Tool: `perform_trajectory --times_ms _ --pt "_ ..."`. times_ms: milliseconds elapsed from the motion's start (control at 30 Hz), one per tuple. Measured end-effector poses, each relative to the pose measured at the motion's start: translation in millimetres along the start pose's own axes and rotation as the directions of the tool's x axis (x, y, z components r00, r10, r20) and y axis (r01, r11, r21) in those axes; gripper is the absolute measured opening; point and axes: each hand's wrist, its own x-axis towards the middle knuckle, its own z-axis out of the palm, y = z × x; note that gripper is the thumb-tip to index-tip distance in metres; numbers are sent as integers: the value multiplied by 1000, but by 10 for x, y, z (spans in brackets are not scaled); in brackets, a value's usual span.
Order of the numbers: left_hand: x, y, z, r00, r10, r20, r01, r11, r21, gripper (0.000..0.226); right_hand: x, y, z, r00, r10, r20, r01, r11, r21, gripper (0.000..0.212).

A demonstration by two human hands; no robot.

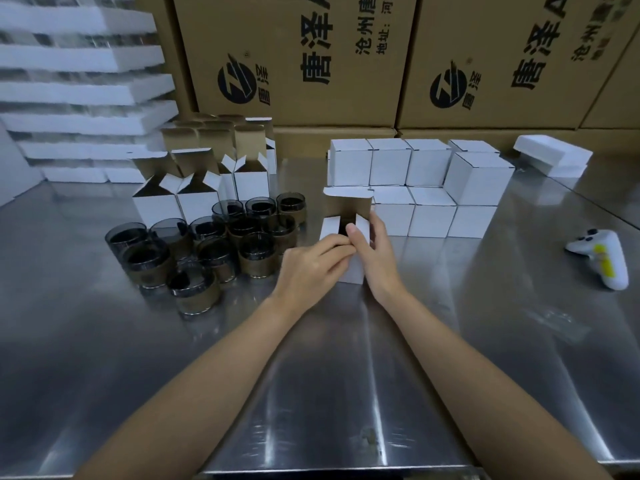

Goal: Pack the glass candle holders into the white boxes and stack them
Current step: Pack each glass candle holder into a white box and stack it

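Note:
An open white box point(347, 206) stands on the steel table point(346, 375) in the middle, its brown-lined top flap upright and its side flaps spread. My left hand point(311, 266) grips its near left side. My right hand point(372, 247) holds its right side, thumb at the opening. Whether a holder is inside is hidden. Several dark glass candle holders point(207, 247) with brown bands stand grouped to the left. Closed white boxes point(426, 188) are stacked in two layers behind and to the right.
Several empty open boxes point(204, 178) stand behind the glasses. White foam trays point(79, 88) are piled at far left, brown cartons point(346, 57) line the back. A white controller point(601, 256) lies at right, a foam piece point(554, 155) at back right.

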Motion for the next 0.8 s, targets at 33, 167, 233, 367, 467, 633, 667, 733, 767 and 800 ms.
perform_trajectory --times_ms 33,167,233,367,467,633,667,733,767,800 --pt "2 0 9 998 -54 -11 54 999 1 10 -5 -14 12 1000 5 -6 -5 1000 -2 56" --pt "4 15 59 960 -278 -26 278 961 -3 10 -20 -56 33 1000 14 -22 -14 1000 -8 25" --pt "16 -2 64 915 -399 -63 397 917 -37 17 -32 -90 44 1000 -7 -1 7 1000 -20 25" --pt "2 -59 68 819 -574 11 556 788 -263 26 -15 -53 64 999 -40 -14 40 999 9 38" --pt "10 -57 89 762 -647 -14 587 700 -407 32 5 -6 70 999 -1 -52 2 1000 21 46" --pt "-16 -123 107 658 -748 89 716 585 -380 35 48 24 45 974 79 -210 -64 995 78 43" --pt "-5 -133 105 629 -768 121 745 551 -376 36 56 14 46 962 119 -246 -86 986 141 39" --pt "6 -146 110 580 -798 164 788 499 -361 37 65 10 34 941 170 -292 -114 974 198 34" --pt "7 -145 107 574 -801 171 797 499 -340 37 70 13 27 939 168 -300 -120 978 172 35" --pt "9 -141 104 576 -799 172 800 509 -317 37 72 20 17 942 153 -297 -122 985 120 35"
